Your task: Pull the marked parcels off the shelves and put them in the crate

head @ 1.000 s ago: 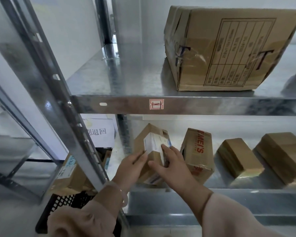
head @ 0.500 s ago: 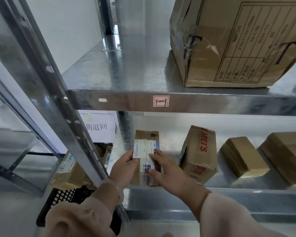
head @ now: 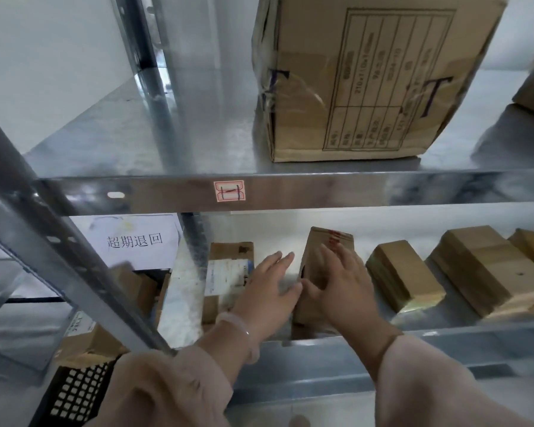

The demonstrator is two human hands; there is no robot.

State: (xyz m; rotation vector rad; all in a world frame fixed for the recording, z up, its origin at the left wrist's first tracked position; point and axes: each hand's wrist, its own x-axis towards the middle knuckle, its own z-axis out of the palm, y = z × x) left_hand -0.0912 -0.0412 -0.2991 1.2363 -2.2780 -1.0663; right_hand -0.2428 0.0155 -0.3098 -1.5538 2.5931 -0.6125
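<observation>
Lower metal shelf point(head: 179, 306), frame centre: upright red-printed carton point(head: 327, 241), long axis vertical, stands between left hand point(head: 265, 297) and right hand point(head: 346, 297), both flat-fingered, gripping nothing yet; right nearer, crate point(head: 74, 392) lower left

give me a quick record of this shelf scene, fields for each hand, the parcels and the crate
left hand: fingers straight, holding nothing, between labelled parcel and red-print box
right hand: fingers spread over the red-print box's front, blurred
labelled parcel: on lower shelf, left end, white label showing
red-print box: upright on lower shelf
upper shelf: large carton marked T
crate: black mesh, lower left beside the rack
</observation>
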